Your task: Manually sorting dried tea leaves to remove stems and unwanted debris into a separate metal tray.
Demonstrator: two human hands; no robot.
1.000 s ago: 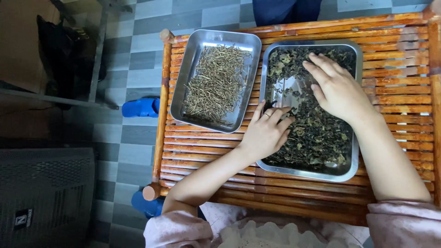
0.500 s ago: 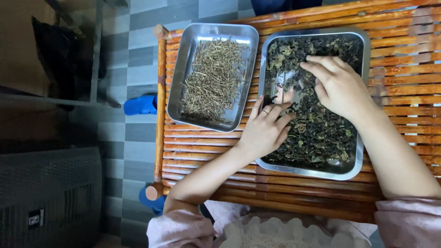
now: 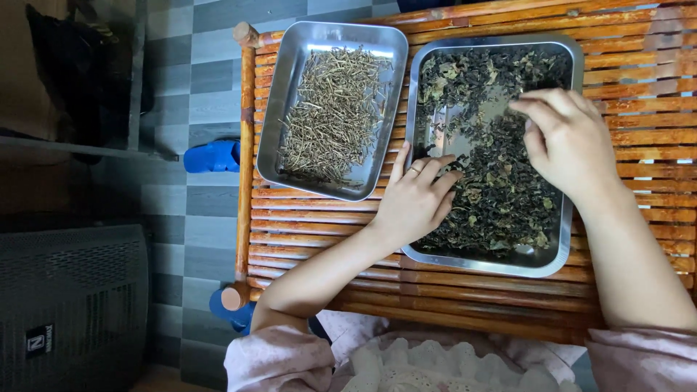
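Note:
Two metal trays sit side by side on a slatted bamboo table point(image 3: 639, 65). The right tray point(image 3: 563, 250) holds dark dried leaves point(image 3: 501, 203) with a bare patch of metal near its left middle. The left tray point(image 3: 290, 65) holds thin pale dried stems point(image 3: 330, 112). My left hand point(image 3: 417, 199) rests on the right tray's left rim, fingers spread onto the leaves, a ring on one finger. My right hand point(image 3: 570, 141) lies flat over the leaves at the tray's right side, fingers pointing left and touching them. Neither hand grips anything.
A blue slipper point(image 3: 212, 155) lies on the grey checkered floor left of the table, another blue slipper point(image 3: 231, 308) by the near table leg. A dark ribbed appliance point(image 3: 72, 305) stands at lower left. Dark furniture fills the upper left.
My right hand has slid rightward across the leaves, uncovering more of them in the tray's middle. My left hand stays on the rim. The view has shifted slightly.

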